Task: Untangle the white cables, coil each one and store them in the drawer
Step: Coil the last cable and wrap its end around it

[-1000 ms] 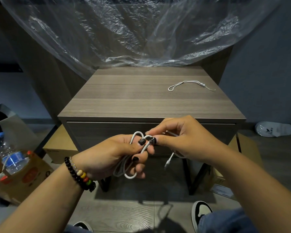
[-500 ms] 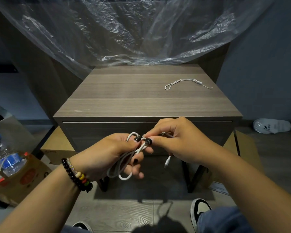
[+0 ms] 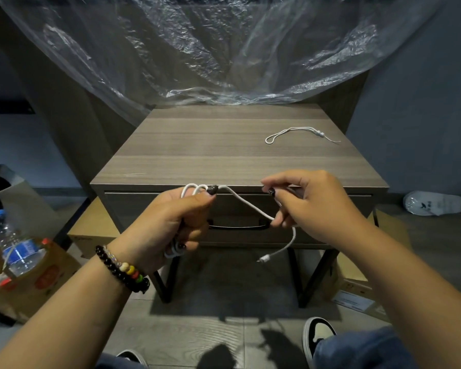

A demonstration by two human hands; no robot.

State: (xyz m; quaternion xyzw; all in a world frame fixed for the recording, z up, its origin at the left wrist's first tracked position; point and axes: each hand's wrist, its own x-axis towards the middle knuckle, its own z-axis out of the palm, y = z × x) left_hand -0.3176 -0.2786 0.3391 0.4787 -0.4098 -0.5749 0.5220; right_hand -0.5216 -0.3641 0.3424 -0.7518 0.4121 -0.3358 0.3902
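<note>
My left hand grips a partly coiled white cable in front of the closed drawer; loops stick out above and below the fist. From it a strand runs down to my right hand, which pinches it, and the free end with its plug hangs below. A second white cable lies loosely folded on the back right of the wooden nightstand top. The drawer's dark handle shows between my hands.
Clear plastic sheeting hangs behind the nightstand. A water bottle stands in a cardboard box at the left. More boxes sit under and right of the nightstand. A white slipper lies on the floor at the right.
My hands have moved apart: the right hand drew a strand out to the right, away from the coil in the left hand. The plug end now hangs lower.
</note>
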